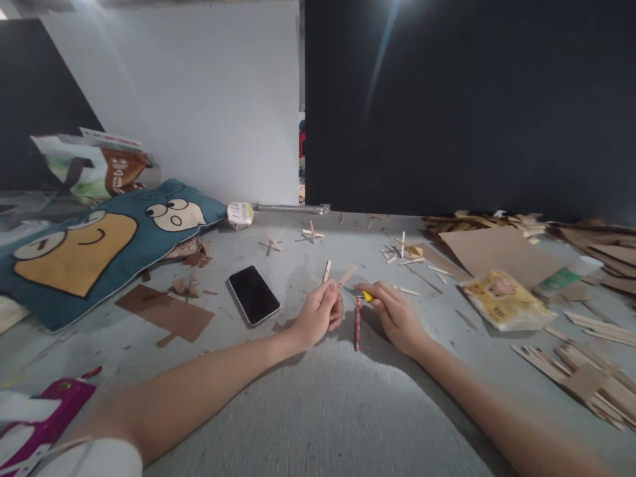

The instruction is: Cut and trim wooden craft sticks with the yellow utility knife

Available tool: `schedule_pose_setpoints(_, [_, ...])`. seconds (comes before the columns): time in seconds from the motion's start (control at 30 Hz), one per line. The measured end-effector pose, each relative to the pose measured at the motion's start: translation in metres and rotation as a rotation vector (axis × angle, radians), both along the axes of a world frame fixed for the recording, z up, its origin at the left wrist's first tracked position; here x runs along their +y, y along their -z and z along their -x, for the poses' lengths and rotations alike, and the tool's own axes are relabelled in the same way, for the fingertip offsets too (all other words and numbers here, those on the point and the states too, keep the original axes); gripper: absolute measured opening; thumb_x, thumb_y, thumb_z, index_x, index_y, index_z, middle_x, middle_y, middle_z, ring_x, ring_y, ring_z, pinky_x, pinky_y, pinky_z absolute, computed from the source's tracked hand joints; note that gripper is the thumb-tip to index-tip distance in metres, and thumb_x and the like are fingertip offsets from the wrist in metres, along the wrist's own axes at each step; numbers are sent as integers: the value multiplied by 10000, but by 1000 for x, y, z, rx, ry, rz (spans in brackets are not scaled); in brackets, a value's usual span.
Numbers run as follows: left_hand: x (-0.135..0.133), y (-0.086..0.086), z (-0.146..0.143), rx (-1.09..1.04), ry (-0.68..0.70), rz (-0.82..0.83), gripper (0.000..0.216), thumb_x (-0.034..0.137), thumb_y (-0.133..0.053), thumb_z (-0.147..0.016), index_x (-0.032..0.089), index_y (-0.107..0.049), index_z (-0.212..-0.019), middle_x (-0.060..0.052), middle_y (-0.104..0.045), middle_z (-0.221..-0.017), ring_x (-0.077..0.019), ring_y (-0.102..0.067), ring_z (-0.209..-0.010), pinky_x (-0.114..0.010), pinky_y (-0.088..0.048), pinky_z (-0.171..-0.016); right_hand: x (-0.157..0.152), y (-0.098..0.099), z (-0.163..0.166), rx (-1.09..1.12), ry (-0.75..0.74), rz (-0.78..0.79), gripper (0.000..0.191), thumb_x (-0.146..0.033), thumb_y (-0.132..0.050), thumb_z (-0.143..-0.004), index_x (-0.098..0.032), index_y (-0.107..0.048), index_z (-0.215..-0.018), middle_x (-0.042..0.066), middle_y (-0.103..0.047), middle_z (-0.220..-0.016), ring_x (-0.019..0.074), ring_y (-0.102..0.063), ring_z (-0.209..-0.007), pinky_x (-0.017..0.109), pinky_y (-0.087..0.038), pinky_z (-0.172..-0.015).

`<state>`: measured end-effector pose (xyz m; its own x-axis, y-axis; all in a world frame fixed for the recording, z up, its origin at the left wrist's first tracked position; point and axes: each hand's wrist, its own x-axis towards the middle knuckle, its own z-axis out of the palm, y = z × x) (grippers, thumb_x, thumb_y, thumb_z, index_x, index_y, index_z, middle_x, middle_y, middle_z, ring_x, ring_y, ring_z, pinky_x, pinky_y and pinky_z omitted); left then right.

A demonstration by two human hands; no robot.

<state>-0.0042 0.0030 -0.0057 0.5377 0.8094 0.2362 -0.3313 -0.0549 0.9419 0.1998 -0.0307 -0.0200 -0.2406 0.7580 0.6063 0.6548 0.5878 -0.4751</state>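
Near the middle of the table, my left hand (320, 310) is closed on wooden craft sticks; one stick (326, 270) points up and another (346, 275) leans to the right. My right hand (395, 315) is closed around a small yellow craft knife (367, 296), with its thin tip toward the left hand. Fingers hide most of the knife. Between the two hands a narrow red stick-like piece (357, 324) lies on the table. Behind them, small crossed-stick pieces (313, 232) stand on the surface.
A phone (254, 295) and brown cardboard scraps (166, 311) lie left, beside a blue cushion (114, 245). A purple glue gun (54, 411) sits front left. On the right are a yellow packet (504, 301), a glue bottle (569, 277) and a stick bundle (581, 381).
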Motion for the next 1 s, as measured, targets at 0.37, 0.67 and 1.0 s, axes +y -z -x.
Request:
schedule_pose_setpoints(0.37, [-4,-6,2,76,37,-49,520,699,-507,-969,235,-403,-759,104,-362,-551,-67,-335,-401,-213,-286,-389,2,1,-2,26,-51,-5,497,-488,-274,-1117,-231,-653,-1312,88,-646,-972,244,-627,-894,365,-499,-822])
schedule_pose_setpoints(0.67, [-3,-2,3,53,61,-74,481,635,-511,-999,228,-407,-763,100,-381,-576,-55,-323,-400,-205,-294,-392,1,-2,-3,38,-101,3,495,-486,-267,-1121,-232,-652,-1301,80,-639,-956,231,-637,-883,354,-512,-811])
schedule_pose_setpoints(1.0, [-3,-2,4,70,80,-74,479,641,-506,-1000,230,-401,-777,102,-373,-581,-60,-319,-414,-205,-309,-408,2,-1,-2,45,-123,-7,464,-445,-269,-1127,-258,-644,-1328,75,-630,-941,229,-638,-871,358,-519,-793])
